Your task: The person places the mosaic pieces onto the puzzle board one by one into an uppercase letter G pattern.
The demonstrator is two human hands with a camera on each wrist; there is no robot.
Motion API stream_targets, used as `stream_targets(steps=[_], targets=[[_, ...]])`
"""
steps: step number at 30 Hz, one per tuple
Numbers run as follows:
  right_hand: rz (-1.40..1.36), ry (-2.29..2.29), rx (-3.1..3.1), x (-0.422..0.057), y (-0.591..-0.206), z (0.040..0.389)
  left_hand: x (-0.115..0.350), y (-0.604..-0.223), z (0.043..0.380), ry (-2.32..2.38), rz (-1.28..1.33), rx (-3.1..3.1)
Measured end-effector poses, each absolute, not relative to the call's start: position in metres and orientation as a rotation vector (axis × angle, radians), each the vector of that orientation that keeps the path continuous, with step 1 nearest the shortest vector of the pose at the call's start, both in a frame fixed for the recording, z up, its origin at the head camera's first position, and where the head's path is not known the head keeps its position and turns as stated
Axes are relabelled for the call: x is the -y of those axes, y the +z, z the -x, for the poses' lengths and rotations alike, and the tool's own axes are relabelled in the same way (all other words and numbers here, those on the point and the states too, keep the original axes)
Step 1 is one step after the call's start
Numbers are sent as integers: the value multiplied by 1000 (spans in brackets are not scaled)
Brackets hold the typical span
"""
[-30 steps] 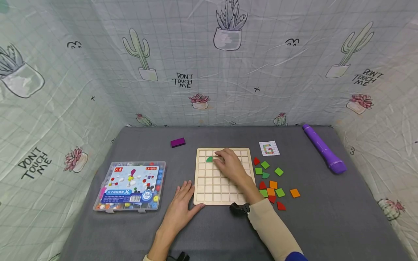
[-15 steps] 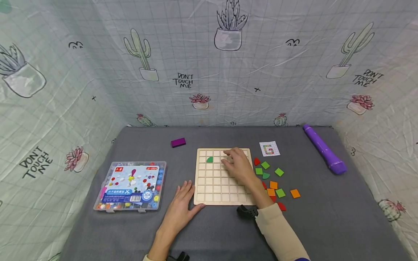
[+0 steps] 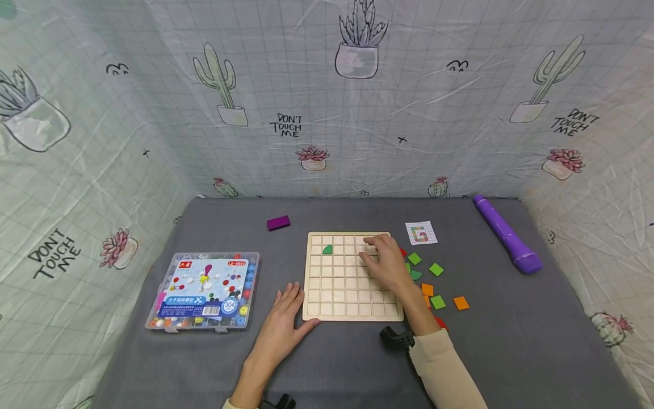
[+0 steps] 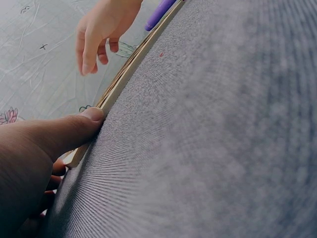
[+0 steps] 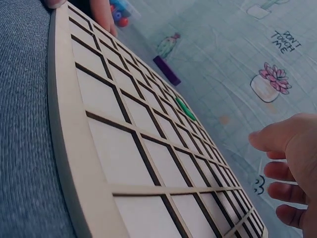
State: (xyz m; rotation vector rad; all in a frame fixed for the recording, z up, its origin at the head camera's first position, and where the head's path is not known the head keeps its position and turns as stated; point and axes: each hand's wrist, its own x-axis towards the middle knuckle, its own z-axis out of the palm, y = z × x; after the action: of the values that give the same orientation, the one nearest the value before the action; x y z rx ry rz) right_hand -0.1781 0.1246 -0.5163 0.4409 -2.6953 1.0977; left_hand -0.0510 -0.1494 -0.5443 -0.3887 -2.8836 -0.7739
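A square wooden grid board [image 3: 339, 284] lies flat on the grey tabletop. One green quarter-round tile [image 3: 328, 250] sits in a cell near its upper left. My left hand [image 3: 278, 326] rests at the board's lower left corner, with the thumb along the front edge and the fingers spread beside the left side. Over the board's right part hovers my right hand [image 3: 387, 262], thumb and fingers apart with nothing between them. In the right wrist view its fingers hang above the cells, loosely bent.
Right of the board lie loose green tiles [image 3: 436, 269], orange tiles [image 3: 461, 303] and red tiles, some hidden by my right arm. Behind them is a pattern card [image 3: 421, 233]. A purple microphone [image 3: 506, 233], a purple block [image 3: 278, 223] and a clear bead box [image 3: 204, 292] stand farther out.
My right hand has moved right across the board, away from the green quarter-round tile, toward the loose tiles. My left hand has stayed in place.
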Motion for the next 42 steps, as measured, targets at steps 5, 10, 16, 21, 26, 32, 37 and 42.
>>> stream_targets(steps=[5, 10, 16, 21, 26, 32, 37, 42], targets=[[-433, 1089, 2670, -131, -515, 176, 151, -544, 52, -776, 385, 2887], [-395, 1101, 2661, -137, -514, 173, 151, -544, 53, -772, 388, 2890], [-334, 1122, 2681, -146, -516, 171, 150, -543, 52, -778, 375, 2893], [-283, 1156, 2663, -155, -518, 170, 149, -543, 52, -766, 365, 2897], [-218, 1147, 2689, -167, -520, 172, 149, -543, 52, -760, 358, 2898], [-143, 1131, 2707, -182, -524, 175, 149, -544, 52, -761, 368, 2877], [-89, 1126, 2730, -193, -523, 175, 149, -544, 52, -777, 360, 2895], [-26, 1107, 2789, -205, -523, 175, 149, -544, 51, -778, 360, 2897]])
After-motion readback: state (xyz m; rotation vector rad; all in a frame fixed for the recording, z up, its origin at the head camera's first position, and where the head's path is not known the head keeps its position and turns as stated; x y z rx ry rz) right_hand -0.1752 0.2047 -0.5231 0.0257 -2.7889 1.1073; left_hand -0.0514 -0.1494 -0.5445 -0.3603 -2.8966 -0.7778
